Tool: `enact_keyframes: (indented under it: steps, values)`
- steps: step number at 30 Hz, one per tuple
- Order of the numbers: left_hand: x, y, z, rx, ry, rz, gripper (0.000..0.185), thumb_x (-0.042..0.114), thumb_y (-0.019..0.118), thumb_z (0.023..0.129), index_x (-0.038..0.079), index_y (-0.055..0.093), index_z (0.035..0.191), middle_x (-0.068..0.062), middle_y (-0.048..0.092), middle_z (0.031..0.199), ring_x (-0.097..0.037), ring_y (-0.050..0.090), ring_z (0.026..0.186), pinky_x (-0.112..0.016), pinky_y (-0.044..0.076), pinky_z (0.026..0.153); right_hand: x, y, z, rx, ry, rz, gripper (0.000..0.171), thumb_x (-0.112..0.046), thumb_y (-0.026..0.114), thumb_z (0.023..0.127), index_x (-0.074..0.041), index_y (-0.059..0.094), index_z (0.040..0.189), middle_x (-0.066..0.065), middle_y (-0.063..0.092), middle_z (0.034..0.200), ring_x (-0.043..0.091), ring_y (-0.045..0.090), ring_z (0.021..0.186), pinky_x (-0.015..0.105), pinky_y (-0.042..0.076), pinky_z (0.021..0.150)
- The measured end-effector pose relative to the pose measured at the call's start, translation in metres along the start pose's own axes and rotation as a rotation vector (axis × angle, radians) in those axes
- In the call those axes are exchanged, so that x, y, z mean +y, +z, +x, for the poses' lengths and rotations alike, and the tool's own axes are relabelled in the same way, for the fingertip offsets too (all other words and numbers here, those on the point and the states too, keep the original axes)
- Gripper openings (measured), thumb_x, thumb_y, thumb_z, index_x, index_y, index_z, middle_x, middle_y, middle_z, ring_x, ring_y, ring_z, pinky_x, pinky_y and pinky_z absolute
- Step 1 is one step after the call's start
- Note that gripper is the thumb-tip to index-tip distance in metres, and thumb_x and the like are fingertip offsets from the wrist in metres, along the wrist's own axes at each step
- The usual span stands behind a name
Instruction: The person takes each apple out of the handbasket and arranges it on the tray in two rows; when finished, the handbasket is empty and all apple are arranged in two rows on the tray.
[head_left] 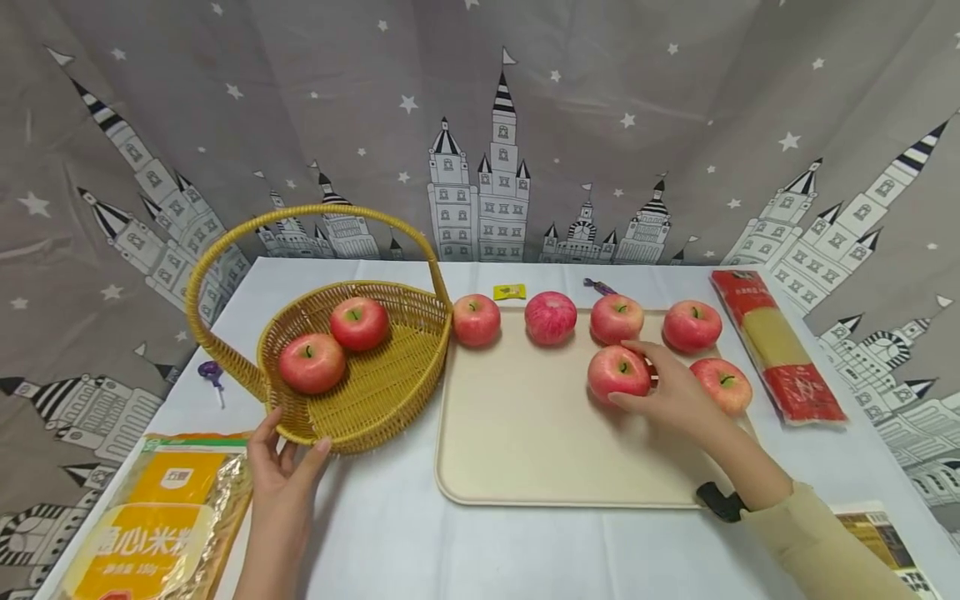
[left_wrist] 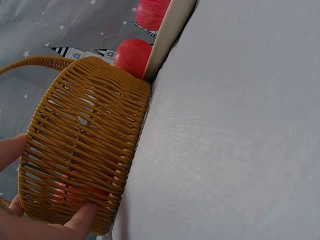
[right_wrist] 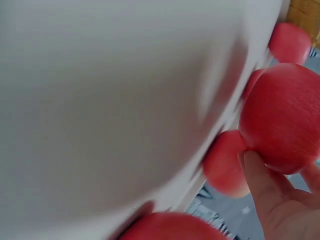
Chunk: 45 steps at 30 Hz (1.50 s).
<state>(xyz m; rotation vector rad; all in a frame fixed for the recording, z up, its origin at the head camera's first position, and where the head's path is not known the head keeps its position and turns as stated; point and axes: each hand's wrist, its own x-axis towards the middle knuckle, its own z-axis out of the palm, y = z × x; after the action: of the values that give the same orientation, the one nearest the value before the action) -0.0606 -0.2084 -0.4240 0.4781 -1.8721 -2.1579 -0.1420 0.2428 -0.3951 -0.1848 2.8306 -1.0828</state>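
Observation:
My right hand [head_left: 671, 396] pinches a red apple [head_left: 617, 373] between thumb and fingers over the beige tray [head_left: 525, 450]. In the right wrist view this apple [right_wrist: 282, 117] is off the tray surface. My left hand [head_left: 283, 475] holds the near left side of the yellow wicker basket [head_left: 397, 421]. The left wrist view shows its fingers at the basket's woven wall [left_wrist: 85, 145]. Two apples, one nearer [head_left: 312, 363] and one farther [head_left: 360, 323], lie inside the basket. Several more apples, one of them dark-striped [head_left: 551, 317], sit along the tray's far and right sides.
The basket's tall handle [head_left: 315, 210] arches upward. A red-ended packet [head_left: 780, 346] lies right of the tray, and a yellow food bag [head_left: 157, 517] at front left. Small sweets, one yellow [head_left: 509, 292] and one purple [head_left: 598, 287], lie behind the tray; a purple lollipop [head_left: 211, 372] is left of the basket.

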Motion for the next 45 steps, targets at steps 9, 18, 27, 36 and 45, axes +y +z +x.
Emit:
enact_keyframes:
  steps: [9,18,27,36,45]
  values:
    - [-0.001,-0.001,0.001,0.015,0.0,0.008,0.076,-0.005,0.06,0.091,0.019,0.018,0.149,-0.009,0.006,0.156,-0.027,0.011,0.144,-0.023,0.034,0.108,0.011,-0.001,0.001,-0.032,0.006,-0.031,0.081,-0.045,0.078,0.079,-0.007,0.04,0.141,0.016,0.047,0.136,0.034,0.047,0.121,0.057,0.043,0.099]
    - [-0.002,-0.003,0.003,0.014,-0.009,0.01,0.077,-0.004,0.061,0.091,0.021,0.017,0.149,-0.008,0.004,0.156,-0.026,0.008,0.144,-0.024,0.033,0.109,-0.003,0.0,0.008,-0.013,-0.009,-0.057,0.087,-0.051,0.074,0.08,-0.01,0.034,0.146,0.016,0.038,0.143,0.036,0.035,0.13,0.062,0.038,0.101]
    - [0.001,-0.005,0.002,0.003,-0.003,0.007,0.076,-0.004,0.06,0.092,0.02,0.016,0.149,-0.007,0.003,0.156,-0.026,0.008,0.144,-0.025,0.032,0.11,-0.058,0.006,0.031,0.115,-0.166,0.029,0.079,-0.036,0.075,0.083,-0.017,0.035,0.148,0.009,0.029,0.153,0.031,0.024,0.139,0.06,0.041,0.099]
    - [0.001,-0.003,0.002,0.006,0.006,0.022,0.075,-0.004,0.06,0.091,0.019,0.018,0.149,-0.008,0.004,0.156,-0.026,0.01,0.144,-0.021,0.035,0.106,-0.123,0.047,0.063,0.077,-0.342,0.154,0.072,-0.027,0.076,0.084,-0.017,0.041,0.145,0.008,0.043,0.142,0.025,0.042,0.127,0.047,0.047,0.098]
    - [0.0,-0.001,0.0,-0.001,0.023,0.002,0.072,-0.007,0.059,0.091,0.016,0.02,0.146,-0.009,0.008,0.155,-0.029,0.013,0.143,-0.009,0.042,0.091,-0.179,0.102,0.097,-0.116,-0.458,0.144,0.074,-0.03,0.074,0.085,-0.017,0.037,0.148,0.006,0.042,0.143,0.02,0.043,0.127,0.038,0.04,0.105]
